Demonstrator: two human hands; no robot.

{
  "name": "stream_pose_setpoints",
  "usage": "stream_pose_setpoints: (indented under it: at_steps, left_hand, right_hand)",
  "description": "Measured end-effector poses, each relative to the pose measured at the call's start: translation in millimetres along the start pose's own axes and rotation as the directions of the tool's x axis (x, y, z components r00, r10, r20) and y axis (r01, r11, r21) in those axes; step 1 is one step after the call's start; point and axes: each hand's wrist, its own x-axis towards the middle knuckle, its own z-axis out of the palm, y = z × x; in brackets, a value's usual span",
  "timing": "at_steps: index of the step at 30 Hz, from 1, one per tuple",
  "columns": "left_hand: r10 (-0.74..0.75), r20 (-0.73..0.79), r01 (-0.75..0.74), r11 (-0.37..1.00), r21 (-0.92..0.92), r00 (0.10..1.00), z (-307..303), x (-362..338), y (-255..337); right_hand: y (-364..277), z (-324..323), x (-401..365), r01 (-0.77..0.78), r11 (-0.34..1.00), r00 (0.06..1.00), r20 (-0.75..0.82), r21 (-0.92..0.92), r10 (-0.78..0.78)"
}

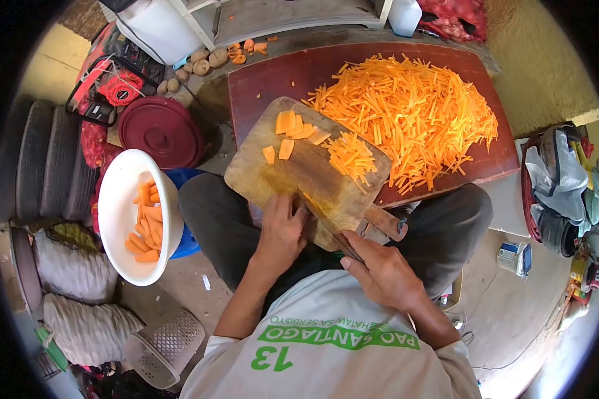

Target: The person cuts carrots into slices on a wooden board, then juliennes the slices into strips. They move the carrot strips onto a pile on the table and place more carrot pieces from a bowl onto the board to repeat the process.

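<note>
My right hand [384, 271] is closed around the handle of a knife [327, 221], whose blade slants up and left across a wooden cutting board [249, 169]. Beside the blade, my left hand [283, 226] rests at the board's near edge with its fingers curled; whatever lies under them is hidden. Flat carrot slices [286, 122] are scattered along the board's far side. A small heap of carrot strips [351, 158] sits at its right. Beyond the board, a large pile of carrot strips [406, 113] covers much of a red-brown tabletop [266, 73].
On the left, a white basin [114, 193] holds peeled carrots [146, 233]. Behind it are a dark red lid [161, 133] and several tires [36, 159]. A perforated basket [166, 349] and sacks [76, 266] stand lower left. A small tub [514, 258] is at right.
</note>
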Motion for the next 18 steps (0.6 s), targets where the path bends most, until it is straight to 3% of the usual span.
stream_pose_setpoints:
  at_steps: [5,8,11,18]
  left_hand:
    - [-0.039,-0.061,0.041,0.999,0.023,0.997,7,-5,7]
    - [-0.062,-0.082,0.057,0.996,-0.066,0.995,9,-4,2]
    - [-0.008,-0.158,-0.001,0.999,-0.053,0.987,0,5,2]
    - [-0.039,-0.129,0.041,0.999,0.012,0.991,7,5,1]
  right_hand:
    - [-4,-7,-2,0.001,0.997,1.000,-0.008,0.075,0.000]
    - [0,-6,-2,0.038,0.996,0.999,-0.038,0.076,-0.036]
    - [3,-4,-2,0.048,0.996,0.997,-0.055,0.073,-0.044]
    - [5,-3,5,0.096,0.995,0.992,-0.085,0.022,-0.094]
